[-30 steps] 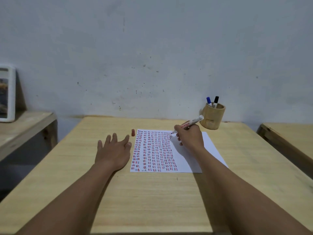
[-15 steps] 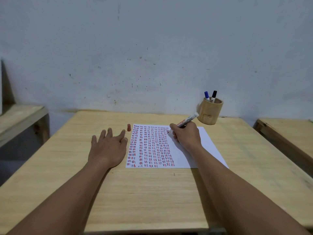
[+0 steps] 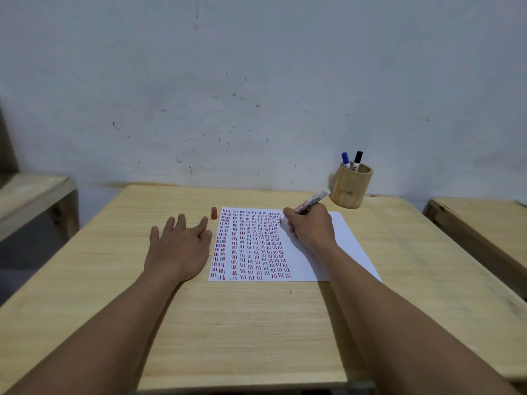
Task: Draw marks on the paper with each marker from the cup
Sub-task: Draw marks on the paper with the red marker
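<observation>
Right hand (image 3: 309, 225) closed in a writing grip on the red marker (image 3: 311, 203), tip down at the top of the paper (image 3: 342, 240) beside the last filled column; left hand (image 3: 179, 243) open, flat on the wooden table (image 3: 256, 323) just left of the sheet, red cap (image 3: 214, 212) standing beyond its fingertips. Best done, I judge, with short light strokes matching the existing rows, and the left hand slid onto the sheet to steady it. Wooden cup (image 3: 350, 189) past the paper's far right corner holds a blue-capped marker (image 3: 345, 160) and a black-capped marker (image 3: 357, 160), upright.
</observation>
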